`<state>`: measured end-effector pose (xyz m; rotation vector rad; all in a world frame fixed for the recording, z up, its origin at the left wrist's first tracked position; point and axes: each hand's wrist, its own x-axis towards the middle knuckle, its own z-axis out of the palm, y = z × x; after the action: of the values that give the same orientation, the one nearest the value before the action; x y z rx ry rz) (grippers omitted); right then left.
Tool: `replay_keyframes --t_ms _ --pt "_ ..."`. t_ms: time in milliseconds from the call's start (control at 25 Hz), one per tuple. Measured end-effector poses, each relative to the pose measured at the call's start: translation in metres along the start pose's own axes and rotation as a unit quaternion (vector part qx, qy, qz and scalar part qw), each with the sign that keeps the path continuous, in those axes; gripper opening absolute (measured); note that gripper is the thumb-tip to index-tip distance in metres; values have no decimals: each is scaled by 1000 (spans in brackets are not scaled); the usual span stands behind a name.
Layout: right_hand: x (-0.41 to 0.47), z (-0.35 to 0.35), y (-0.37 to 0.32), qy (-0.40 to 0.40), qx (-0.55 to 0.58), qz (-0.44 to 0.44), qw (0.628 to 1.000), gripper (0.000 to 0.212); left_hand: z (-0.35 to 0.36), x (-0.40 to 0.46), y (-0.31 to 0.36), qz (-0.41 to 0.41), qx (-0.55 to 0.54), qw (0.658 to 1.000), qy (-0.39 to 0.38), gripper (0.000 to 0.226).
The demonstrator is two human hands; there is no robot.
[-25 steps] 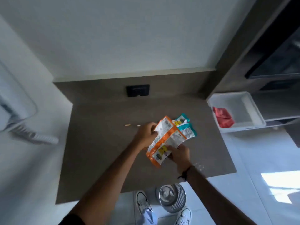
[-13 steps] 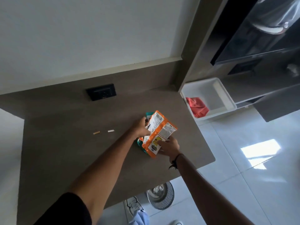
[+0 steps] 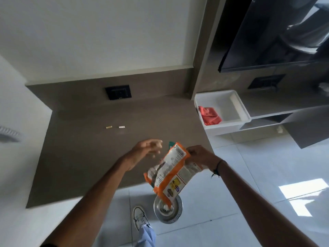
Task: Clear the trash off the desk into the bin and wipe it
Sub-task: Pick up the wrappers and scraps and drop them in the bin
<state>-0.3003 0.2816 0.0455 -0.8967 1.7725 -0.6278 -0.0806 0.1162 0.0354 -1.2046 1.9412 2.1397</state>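
Note:
My right hand (image 3: 200, 155) grips a bunch of orange and white snack wrappers (image 3: 169, 172) by their top edge; they hang past the desk's front edge, above the round metal bin (image 3: 175, 213) on the floor. A teal wrapper corner (image 3: 171, 143) peeks out behind them. My left hand (image 3: 146, 148) hovers just left of the wrappers with fingers spread, holding nothing. On the brown desk (image 3: 89, 157) lie two small scraps, a yellowish one (image 3: 108, 127) and a white one (image 3: 121, 127).
A white plastic tub (image 3: 231, 107) with a red cloth (image 3: 210, 115) in it sits right of the desk. A black socket plate (image 3: 118, 92) is on the desk's back panel. A dark screen (image 3: 276, 32) hangs upper right. My shoe (image 3: 140, 218) stands by the bin.
My left hand has let go of the wrappers and opened. My right hand has carried them off the desk toward its front edge, over the bin.

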Motion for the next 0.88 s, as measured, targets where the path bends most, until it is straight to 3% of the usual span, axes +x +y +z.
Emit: replay_keyframes --t_ms 80,200,280,520,720,880 --pt "-27 11 27 19 -56 -10 998 13 24 -1 -28 33 95 987 122 56" --pt "-54 46 72 67 -126 -10 990 13 46 8 -85 27 420 897 133 69" --pt "-56 78 106 106 -147 10 983 17 56 14 -117 47 495 855 150 74" --pt "11 170 218 174 -69 108 976 15 60 29 -140 77 578 783 214 66" --pt "71 220 280 172 -56 180 967 20 56 36 -144 86 579 779 223 69" --pt "76 229 278 149 -60 197 967 30 51 38 -141 86 581 778 224 69"
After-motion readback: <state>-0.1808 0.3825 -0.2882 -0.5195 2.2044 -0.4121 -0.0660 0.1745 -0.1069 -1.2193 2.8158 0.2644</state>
